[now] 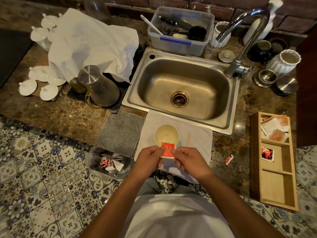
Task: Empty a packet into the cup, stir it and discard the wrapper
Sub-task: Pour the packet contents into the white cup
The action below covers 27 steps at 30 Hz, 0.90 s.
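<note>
The brown marble desk [56,117] carries a steel sink [181,86] set into its middle. At 6 o'clock of the sink a white towel [197,140] lies over the edge, with a grey mat [121,131] just beside it at 9 o'clock. A wooden tray [255,160] sits at the towel's 3 o'clock, a torn scrap [229,159] between them. A black mat [120,100] lies at the sink's 9 o'clock, a plastic tub [180,43] at 12.
</note>
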Each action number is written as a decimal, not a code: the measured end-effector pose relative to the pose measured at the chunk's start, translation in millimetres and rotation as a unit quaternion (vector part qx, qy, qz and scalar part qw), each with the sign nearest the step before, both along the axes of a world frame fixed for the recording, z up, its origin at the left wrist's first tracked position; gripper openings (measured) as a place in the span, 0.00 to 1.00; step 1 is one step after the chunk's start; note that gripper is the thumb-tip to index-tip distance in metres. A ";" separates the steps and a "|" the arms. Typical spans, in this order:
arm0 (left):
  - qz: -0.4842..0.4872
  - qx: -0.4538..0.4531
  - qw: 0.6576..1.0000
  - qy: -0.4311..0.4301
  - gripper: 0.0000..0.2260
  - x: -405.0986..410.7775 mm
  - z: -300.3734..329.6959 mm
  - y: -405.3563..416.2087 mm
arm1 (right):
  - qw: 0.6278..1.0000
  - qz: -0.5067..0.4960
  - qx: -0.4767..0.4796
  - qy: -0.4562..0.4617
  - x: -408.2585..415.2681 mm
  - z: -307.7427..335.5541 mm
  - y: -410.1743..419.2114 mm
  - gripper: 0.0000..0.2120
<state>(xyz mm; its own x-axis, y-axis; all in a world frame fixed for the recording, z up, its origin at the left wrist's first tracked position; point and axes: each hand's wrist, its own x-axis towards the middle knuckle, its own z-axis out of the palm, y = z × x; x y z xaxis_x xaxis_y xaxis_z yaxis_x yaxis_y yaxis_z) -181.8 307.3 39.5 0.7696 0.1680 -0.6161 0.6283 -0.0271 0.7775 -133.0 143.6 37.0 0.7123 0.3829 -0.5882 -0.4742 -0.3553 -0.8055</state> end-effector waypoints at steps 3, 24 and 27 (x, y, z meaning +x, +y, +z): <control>0.004 -0.002 1.000 0.000 0.19 -0.3 0.9 -0.1 | 1.000 0.000 0.002 0.005 0.5 1.1 -0.4 0.21; 0.015 0.005 1.000 -0.005 0.17 -3.5 6.4 -2.2 | 1.000 -0.004 0.017 0.025 -1.9 2.7 -0.2 0.17; 0.017 -0.002 1.000 -0.002 0.17 -3.6 6.1 -1.9 | 0.999 -0.004 0.019 0.025 -1.8 3.9 -0.4 0.18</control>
<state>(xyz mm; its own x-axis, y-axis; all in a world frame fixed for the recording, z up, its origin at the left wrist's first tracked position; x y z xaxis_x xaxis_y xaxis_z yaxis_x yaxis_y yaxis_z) -185.4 305.4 45.6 0.7660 0.1921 -0.6135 0.6255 -0.0027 0.7802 -134.7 143.2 40.9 0.6847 0.4004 -0.6090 -0.5173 -0.3216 -0.7930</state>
